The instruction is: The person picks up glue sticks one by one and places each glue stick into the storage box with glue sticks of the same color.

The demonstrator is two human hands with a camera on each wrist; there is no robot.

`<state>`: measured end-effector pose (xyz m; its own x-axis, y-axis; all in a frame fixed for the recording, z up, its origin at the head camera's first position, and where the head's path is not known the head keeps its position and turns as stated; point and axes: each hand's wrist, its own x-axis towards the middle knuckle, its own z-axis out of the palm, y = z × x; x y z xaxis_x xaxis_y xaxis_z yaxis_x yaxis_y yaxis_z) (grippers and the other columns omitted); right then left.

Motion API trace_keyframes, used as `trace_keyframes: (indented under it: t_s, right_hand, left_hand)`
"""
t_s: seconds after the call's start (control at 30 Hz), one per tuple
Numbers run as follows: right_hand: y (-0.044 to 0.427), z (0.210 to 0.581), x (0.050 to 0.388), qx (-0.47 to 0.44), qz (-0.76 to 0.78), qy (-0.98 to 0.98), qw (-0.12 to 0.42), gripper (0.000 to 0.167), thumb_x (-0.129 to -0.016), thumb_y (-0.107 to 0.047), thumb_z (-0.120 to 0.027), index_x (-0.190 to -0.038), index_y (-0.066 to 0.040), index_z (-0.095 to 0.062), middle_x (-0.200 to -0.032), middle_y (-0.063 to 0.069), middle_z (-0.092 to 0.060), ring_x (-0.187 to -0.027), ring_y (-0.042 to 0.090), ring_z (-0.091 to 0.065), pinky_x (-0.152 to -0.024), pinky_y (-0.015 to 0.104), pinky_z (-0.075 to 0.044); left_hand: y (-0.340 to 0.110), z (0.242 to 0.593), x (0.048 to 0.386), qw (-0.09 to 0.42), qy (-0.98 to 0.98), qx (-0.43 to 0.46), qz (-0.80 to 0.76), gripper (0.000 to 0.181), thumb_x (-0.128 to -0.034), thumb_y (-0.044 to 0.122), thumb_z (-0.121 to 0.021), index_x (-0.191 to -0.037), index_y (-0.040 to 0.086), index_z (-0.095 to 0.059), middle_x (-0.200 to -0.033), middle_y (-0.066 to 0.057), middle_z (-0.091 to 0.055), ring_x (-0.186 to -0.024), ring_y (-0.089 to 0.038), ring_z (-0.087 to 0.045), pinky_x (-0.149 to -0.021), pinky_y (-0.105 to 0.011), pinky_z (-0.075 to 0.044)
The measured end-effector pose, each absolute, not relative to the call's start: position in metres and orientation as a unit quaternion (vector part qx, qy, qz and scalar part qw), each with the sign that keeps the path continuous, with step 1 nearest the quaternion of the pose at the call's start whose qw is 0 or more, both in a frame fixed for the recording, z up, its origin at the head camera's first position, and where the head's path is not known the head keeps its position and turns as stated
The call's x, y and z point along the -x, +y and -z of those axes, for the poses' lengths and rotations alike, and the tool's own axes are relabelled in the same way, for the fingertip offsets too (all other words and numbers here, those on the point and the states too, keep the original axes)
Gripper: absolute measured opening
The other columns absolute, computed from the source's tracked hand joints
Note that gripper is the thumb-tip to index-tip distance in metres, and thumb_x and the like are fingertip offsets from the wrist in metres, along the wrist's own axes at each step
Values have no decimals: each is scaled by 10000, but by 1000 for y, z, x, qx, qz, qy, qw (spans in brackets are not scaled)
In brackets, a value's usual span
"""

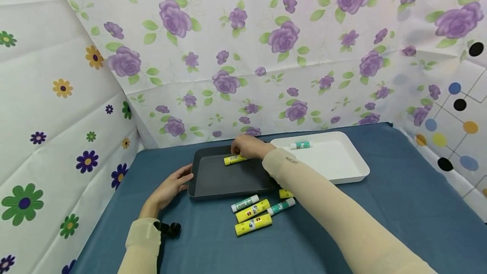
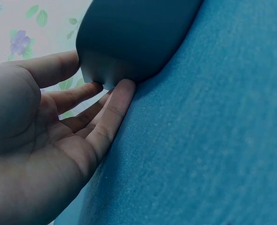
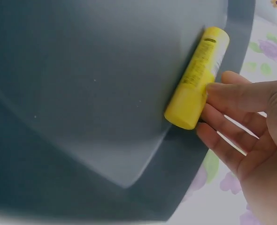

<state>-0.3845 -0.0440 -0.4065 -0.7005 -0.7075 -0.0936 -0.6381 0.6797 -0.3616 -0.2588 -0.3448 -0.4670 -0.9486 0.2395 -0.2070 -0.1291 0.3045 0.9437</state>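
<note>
Closest, at the bottom, a cream left sleeve (image 1: 142, 240) and a cream right sleeve (image 1: 327, 206) (some lettering (image 1: 292, 160) near the wrist, too small to read), plus a black gadget (image 1: 172, 229) at the left wrist. Then, loose on the blue cloth (image 1: 198, 244), the nearest yellow glue stick (image 1: 253, 225), with a second yellow glue stick (image 1: 253, 211) just behind at much the same slant. Beside these, one green glue stick (image 1: 281, 206) to the right and another green glue stick (image 1: 245, 203) to the left, and, partly covered by the right sleeve, a half-hidden yellow glue stick (image 1: 284, 194). Farther on, the left hand (image 1: 173, 187), fingers apart and mostly straight, tips touching the outside of the dark tray (image 1: 218, 181) at its left (lightly or firmly, cannot tell). Reaching over the same tray, the right hand (image 1: 249, 146), thumb and fingertips pinching a printed yellow glue stick (image 3: 198, 77) inside it, near the far wall; contact with the tray floor, cannot tell. To the right, just beside, the white tray (image 1: 336, 155), with a lone green glue stick (image 1: 300, 145) lying inside toward the far left. At the back, a white sheet (image 1: 228, 50) with purple roses, flanked by a daisy-print sheet (image 1: 38, 138) on the left and a dotted sheet (image 1: 458, 138) on the right.
</note>
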Motion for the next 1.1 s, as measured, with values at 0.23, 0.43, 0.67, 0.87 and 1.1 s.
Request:
trace_keyframes:
  t_s: [0.23,0.43,0.67,0.87,1.1]
  right_hand:
    - [-27,393,387,370,237,887,142,404,-920,130,-611,-1252,-54,-750,-1200,103,-706,-1103,229,-649,-957,370,-569]
    - [-7,387,388,373,329,848,182,396,-960,85,-656,-1345,0,-685,-1301,183,-670,-1192,303,-637,-964,381,-579]
    - [19,382,384,373,423,792,235,432,-979,92,-639,-1408,54,-611,-1408,260,-593,-1307,434,-566,-999,392,-574]
    - [38,377,379,381,442,777,235,462,-965,72,-658,-1423,47,-603,-1442,214,-593,-1324,394,-570,-1006,405,-573]
    - [64,371,367,387,463,763,230,478,-967,40,-682,-1437,30,-596,-1451,211,-591,-1340,410,-553,-1022,430,-563]
  left_hand:
    - [-347,465,259,155,795,-39,-586,651,-1141,312,-458,-1679,88,-167,-1674,-212,-241,-1519,-398,-292,-1213,-598,-315]
    - [-347,465,259,153,796,-44,-585,647,-1144,305,-450,-1679,83,-161,-1676,-216,-237,-1519,-405,-290,-1215,-608,-305]
    - [-344,466,259,156,796,-42,-583,651,-1144,299,-450,-1679,79,-152,-1681,-220,-225,-1519,-405,-290,-1217,-608,-302]
    - [-344,467,259,157,799,-35,-579,658,-1143,316,-451,-1681,85,-151,-1681,-218,-223,-1523,-403,-283,-1219,-608,-296]
    - [-344,465,260,156,799,-30,-580,663,-1140,322,-460,-1680,84,-157,-1678,-219,-226,-1520,-399,-287,-1219,-602,-299]
